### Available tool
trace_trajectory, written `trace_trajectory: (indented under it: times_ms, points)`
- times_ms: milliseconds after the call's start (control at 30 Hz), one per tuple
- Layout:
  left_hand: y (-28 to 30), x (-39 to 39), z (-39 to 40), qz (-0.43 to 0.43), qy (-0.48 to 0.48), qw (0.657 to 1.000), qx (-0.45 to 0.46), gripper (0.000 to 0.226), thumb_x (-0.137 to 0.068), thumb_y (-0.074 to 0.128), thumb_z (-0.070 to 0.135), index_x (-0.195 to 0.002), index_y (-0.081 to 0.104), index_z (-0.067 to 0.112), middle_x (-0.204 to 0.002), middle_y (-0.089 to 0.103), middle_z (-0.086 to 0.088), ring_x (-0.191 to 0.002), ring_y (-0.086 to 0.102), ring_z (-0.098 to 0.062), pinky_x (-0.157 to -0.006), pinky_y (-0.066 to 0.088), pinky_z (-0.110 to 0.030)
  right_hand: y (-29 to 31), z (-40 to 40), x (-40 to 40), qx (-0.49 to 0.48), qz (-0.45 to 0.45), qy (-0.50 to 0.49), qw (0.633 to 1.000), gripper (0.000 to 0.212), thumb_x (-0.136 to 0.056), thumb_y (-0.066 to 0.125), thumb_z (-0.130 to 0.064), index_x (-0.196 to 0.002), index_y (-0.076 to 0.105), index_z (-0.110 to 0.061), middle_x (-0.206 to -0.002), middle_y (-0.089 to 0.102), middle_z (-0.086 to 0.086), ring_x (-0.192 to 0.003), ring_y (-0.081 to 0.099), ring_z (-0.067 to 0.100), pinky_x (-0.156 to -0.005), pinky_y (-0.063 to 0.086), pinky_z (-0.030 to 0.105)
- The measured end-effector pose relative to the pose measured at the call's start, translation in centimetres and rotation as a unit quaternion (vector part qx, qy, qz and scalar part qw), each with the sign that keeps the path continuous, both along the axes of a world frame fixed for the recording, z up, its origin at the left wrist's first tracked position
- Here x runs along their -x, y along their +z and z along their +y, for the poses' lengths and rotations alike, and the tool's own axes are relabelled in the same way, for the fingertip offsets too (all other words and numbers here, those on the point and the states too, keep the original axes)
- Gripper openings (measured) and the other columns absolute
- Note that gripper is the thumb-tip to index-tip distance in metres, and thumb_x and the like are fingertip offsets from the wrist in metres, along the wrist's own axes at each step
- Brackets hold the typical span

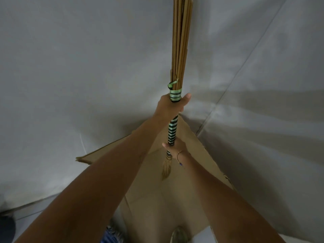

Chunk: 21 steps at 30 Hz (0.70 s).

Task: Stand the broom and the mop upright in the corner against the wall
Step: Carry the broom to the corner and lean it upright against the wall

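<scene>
A stick broom (181, 41) made of thin brown sticks stands upright in front of the white wall corner. Its handle (172, 132) is wrapped in green and black striped tape and ends in a short straw tuft low down. My left hand (172, 106) grips the handle at the pale green binding, just below the sticks. My right hand (175, 145) grips the striped handle lower down, above the tuft. A bracelet sits on my right wrist. No mop is in view.
A flattened brown cardboard sheet (152, 195) lies on the floor in the corner under the broom. White walls (70, 76) meet along a seam at the right. A dark object (7, 228) sits at the bottom left. Striped cloth (112, 234) shows at the bottom edge.
</scene>
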<state>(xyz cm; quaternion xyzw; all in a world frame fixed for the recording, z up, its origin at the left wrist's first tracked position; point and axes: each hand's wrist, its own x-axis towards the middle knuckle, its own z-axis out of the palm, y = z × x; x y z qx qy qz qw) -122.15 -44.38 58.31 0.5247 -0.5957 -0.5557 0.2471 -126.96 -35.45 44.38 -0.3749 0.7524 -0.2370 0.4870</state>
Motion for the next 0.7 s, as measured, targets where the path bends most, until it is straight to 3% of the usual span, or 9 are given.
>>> trace_trajectory:
  times_ms: [133,200,467,600,700]
  points:
    - [-4.9,1.2,-1.7,0.002,0.017,1.0,-0.003,0.04,-0.086,0.064,0.046,-0.063,0.054,0.014,-0.058,0.057,0.004,-0.057,0.054,-0.012,-0.066,0.046,-0.026,-5.2,-2.2,1.7,-0.002,0.014,-0.016,1.0,0.021,-0.085,0.065,-0.025,-0.076,0.048,-0.017,-0.082,0.057,0.005,-0.08,0.053,0.022,-0.072,0.042,0.031]
    - [-7.0,1.7,-2.1,-0.004,0.024,1.0,-0.002,0.041,-0.086,0.064,0.046,-0.062,0.053,0.015,-0.057,0.056,0.004,-0.057,0.055,-0.011,-0.065,0.046,-0.025,-7.5,-2.7,2.2,-0.007,0.005,-0.021,1.0,0.025,-0.084,0.065,-0.025,-0.068,0.045,-0.023,-0.083,0.058,0.007,-0.078,0.055,0.022,-0.074,0.046,0.033]
    - [-11.3,2.7,-2.6,0.005,0.042,0.999,-0.015,0.032,-0.085,0.068,0.037,-0.063,0.052,0.02,-0.062,0.058,0.004,-0.062,0.056,-0.015,-0.069,0.05,-0.031,-11.8,-4.2,3.1,-0.016,0.003,-0.018,1.0,0.036,-0.084,0.064,-0.023,-0.06,0.037,-0.028,-0.063,0.049,-0.001,-0.067,0.051,0.02,-0.068,0.041,0.029]
    - [-12.6,2.9,-3.1,-0.007,0.022,1.0,-0.018,0.031,-0.083,0.07,0.039,-0.069,0.057,0.015,-0.071,0.063,-0.002,-0.071,0.06,-0.019,-0.077,0.054,-0.037,-13.3,-5.0,3.8,-0.026,0.005,-0.009,1.0,0.032,-0.083,0.065,-0.026,-0.062,0.041,-0.028,-0.073,0.054,0.004,-0.075,0.054,0.021,-0.07,0.042,0.031]
    - [-13.2,2.8,-3.2,-0.009,0.023,0.999,-0.028,0.033,-0.083,0.07,0.039,-0.082,0.061,0.006,-0.08,0.065,-0.006,-0.076,0.062,-0.02,-0.074,0.052,-0.033,-14.1,-5.2,4.0,-0.034,0.003,-0.03,0.999,0.016,-0.083,0.064,-0.024,-0.077,0.052,-0.016,-0.077,0.058,0.006,-0.077,0.057,0.023,-0.07,0.044,0.033]
